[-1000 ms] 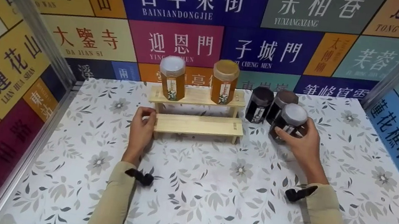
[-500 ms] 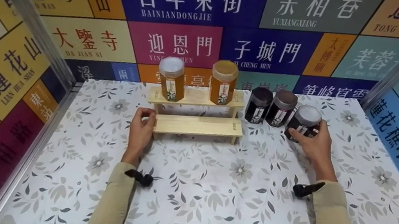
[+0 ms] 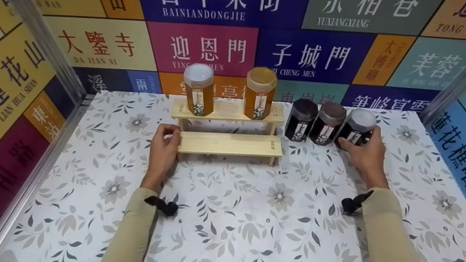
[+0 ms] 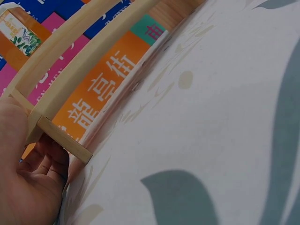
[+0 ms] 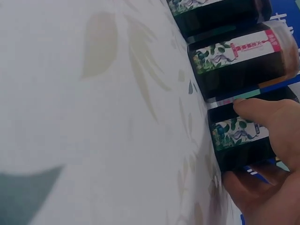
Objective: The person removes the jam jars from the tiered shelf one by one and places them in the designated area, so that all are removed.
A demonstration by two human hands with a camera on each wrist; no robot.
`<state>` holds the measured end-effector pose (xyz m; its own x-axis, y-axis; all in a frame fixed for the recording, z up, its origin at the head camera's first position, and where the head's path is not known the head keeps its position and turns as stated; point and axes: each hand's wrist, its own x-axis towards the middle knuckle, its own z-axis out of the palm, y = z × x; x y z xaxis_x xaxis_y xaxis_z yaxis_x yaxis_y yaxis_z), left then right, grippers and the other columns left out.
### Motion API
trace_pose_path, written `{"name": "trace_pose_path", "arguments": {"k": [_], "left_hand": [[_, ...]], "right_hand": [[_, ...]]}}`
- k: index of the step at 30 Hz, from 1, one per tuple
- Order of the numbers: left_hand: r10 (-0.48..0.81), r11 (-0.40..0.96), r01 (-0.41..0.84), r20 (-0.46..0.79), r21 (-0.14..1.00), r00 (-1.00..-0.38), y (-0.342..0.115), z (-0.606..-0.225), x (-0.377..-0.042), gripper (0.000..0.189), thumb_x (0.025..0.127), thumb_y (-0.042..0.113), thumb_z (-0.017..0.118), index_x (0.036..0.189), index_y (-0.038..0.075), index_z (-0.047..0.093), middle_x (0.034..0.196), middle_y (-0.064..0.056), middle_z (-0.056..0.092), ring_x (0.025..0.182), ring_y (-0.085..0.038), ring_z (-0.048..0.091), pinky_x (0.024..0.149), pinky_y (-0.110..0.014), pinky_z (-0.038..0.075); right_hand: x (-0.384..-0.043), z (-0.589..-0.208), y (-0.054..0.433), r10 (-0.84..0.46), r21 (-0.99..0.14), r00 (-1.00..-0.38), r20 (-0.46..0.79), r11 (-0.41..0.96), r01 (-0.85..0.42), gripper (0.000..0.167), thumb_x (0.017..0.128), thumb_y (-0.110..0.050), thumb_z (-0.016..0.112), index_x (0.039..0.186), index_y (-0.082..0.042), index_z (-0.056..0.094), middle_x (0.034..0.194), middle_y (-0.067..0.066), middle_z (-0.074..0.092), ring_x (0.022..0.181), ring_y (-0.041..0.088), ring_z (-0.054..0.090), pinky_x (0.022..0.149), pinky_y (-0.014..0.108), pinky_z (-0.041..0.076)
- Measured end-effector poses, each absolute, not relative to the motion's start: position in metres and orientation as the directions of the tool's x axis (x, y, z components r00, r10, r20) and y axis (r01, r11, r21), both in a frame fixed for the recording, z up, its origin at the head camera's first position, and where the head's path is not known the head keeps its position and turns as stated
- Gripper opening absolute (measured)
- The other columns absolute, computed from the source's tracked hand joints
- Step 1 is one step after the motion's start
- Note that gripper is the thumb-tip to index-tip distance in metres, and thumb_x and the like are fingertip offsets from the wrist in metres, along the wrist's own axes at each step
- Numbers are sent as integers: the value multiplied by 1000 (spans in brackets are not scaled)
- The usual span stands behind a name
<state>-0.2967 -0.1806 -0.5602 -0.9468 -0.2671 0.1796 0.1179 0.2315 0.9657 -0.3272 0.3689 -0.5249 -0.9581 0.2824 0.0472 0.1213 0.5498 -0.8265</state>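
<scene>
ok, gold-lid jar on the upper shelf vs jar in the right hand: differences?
Gold-lid jar looks amber; held jar is nearly black. Gold-lid jar has a yellowish lid, held jar a whitish one. Gold-lid jar stands untouched on the upper shelf; held jar is in the right hand. Both: upright, labelled.

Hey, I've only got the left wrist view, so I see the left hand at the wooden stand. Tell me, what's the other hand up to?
Observer: The right hand is gripping a pale-lidded dark jar.
Operator: Okay, and what's next to that one?
Observer: To its left, a brown-lidded jar and then a black-lidded jar stand in a row with it.
Operator: Got it. Is the amber jar in my corner alone up there?
Observer: No, a yellow-lidded jar also stands on top of the wooden stand.
</scene>
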Motion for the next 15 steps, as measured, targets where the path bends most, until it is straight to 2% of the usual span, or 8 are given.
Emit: {"name": "trace_pose_path", "arguments": {"k": [9,15], "left_hand": [[-266,237,105,169,966,-949,-182,-561,-298,21,113,23,57,126,7,62,127,-12,64,112,-23,65,86,-31,54],[-261,234,114,175,966,-949,-183,-561,-298,23,113,23,57,126,5,62,127,-14,64,114,-24,66,89,-32,54]], "right_hand": [[-333,-526,370,260,-803,-963,67,588,102,98,96,-30,84,168,-6,22,166,28,41,155,47,41,126,61,36],[-332,-527,370,241,-802,-967,79,592,82,98,96,-27,84,168,-5,21,166,29,40,156,48,39,128,62,33]]}}
